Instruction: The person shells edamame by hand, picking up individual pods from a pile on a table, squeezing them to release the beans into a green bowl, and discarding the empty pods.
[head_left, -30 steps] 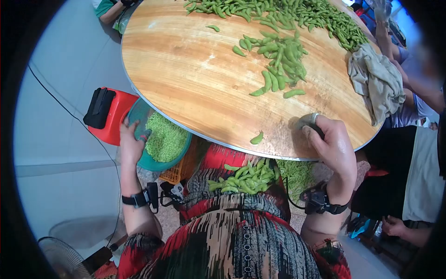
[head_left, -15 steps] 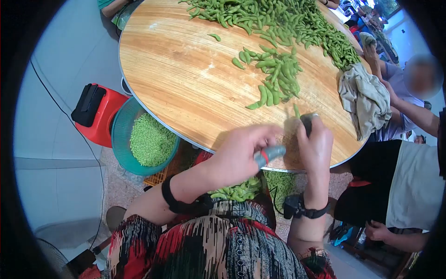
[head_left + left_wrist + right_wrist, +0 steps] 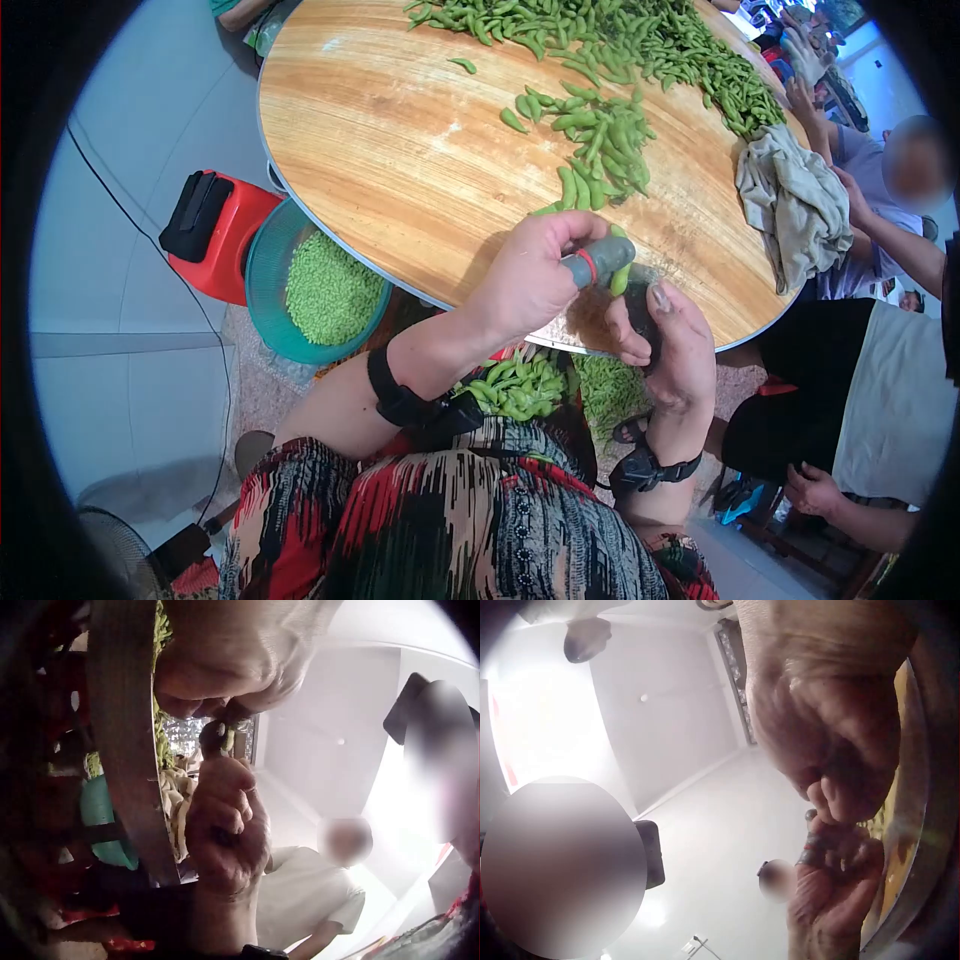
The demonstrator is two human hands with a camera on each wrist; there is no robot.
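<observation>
At the near edge of the round wooden bench (image 3: pixel 400 170) the person's two hands meet. The left hand (image 3: pixel 530 275), wearing a grey fingertip guard with a red band (image 3: pixel 597 262), pinches a green soybean pod (image 3: pixel 620 275) that stands roughly upright between the hands, just over the bench's rim. The right hand (image 3: pixel 670 345) is curled below and beside it, fingers bent around a dark object I cannot make out, its thumb close against the pod. From the left wrist view the right hand (image 3: pixel 225 832) shows as a closed fist under the pod's tip (image 3: pixel 227 739).

A loose heap of green pods (image 3: pixel 600 140) lies further in on the bench, well apart from the hands, with a larger spread of pods (image 3: pixel 620 35) along the far edge. A crumpled grey cloth (image 3: pixel 795 205) sits to the right of the heap. Below the bench on the left, a teal plastic basin (image 3: pixel 262 290) holds shelled green beans, touching a red stool (image 3: pixel 225 240). More pods (image 3: pixel 520 385) rest in the person's lap.
</observation>
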